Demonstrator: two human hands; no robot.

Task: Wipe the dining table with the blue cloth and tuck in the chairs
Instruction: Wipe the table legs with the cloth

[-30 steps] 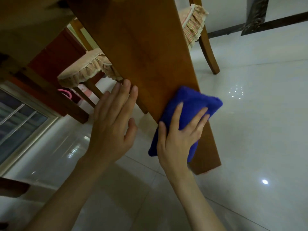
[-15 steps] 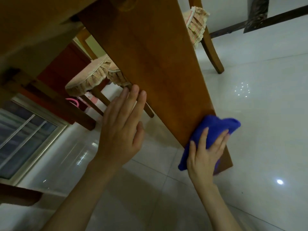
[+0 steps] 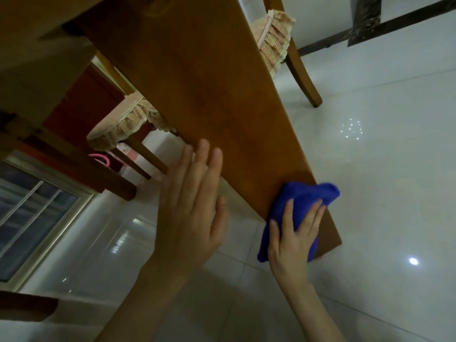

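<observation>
Presently: right hand (image 3: 293, 243) flat, pressing blue cloth (image 3: 306, 193) on table leg (image 3: 209, 95); left hand (image 3: 190, 218) alongside, open, empty; keep pressure even.

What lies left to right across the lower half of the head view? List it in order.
window → left hand → right hand, pressing the blue cloth → bright light reflection
</observation>
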